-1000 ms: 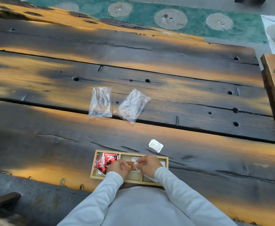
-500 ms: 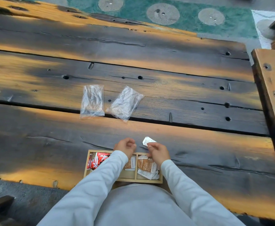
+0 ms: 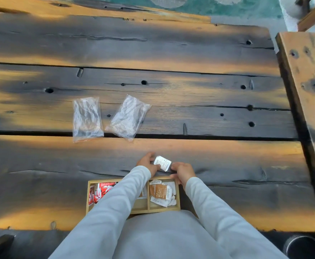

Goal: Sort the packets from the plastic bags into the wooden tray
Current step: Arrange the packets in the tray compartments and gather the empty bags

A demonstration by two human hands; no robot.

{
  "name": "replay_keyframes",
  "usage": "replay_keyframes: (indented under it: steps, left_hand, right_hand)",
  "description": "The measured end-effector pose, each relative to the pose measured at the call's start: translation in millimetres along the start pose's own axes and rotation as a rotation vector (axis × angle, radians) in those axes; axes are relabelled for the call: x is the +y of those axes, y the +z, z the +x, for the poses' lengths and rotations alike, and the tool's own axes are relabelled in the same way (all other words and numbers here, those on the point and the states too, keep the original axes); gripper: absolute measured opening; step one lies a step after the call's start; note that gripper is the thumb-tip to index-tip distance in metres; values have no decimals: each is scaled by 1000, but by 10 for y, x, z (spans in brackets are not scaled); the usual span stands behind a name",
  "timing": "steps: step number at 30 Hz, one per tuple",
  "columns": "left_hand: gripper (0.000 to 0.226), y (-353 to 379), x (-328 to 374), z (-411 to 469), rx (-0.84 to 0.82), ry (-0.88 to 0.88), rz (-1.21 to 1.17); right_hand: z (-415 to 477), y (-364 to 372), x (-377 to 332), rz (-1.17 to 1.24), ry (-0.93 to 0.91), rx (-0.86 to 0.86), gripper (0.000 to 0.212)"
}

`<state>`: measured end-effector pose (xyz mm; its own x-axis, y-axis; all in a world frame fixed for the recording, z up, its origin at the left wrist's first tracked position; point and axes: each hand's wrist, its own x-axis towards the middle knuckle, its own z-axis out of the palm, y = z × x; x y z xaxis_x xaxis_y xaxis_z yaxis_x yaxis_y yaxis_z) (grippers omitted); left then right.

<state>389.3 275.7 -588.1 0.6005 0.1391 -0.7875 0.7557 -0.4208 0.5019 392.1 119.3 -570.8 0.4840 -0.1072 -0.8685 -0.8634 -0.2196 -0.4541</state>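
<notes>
Both arms, in pale grey long sleeves, reached forward from the bottom of the frame and converged just below its centre. The left hand [image 3: 147, 164] lay palm down with fingers curled, its fingertips closed on the left edge of a small white paper packet [image 3: 162, 163]. The right hand [image 3: 183, 171] sat just to the right, knuckles up, its fingertips pinching the packet's right edge.

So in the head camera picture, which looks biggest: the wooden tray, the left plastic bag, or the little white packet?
1. Wooden tray, though it sits nearer the camera.
2. Left plastic bag.
3. White packet, held between both hands.
</notes>
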Motion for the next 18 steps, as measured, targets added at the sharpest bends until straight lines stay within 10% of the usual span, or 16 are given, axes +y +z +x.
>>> replay_keyframes:
  steps: [18]
  left_hand:
    - [44, 143, 108, 130, -10, -183, -448]
  right_hand:
    - [137, 169, -53, -164, -115, -39, 13]
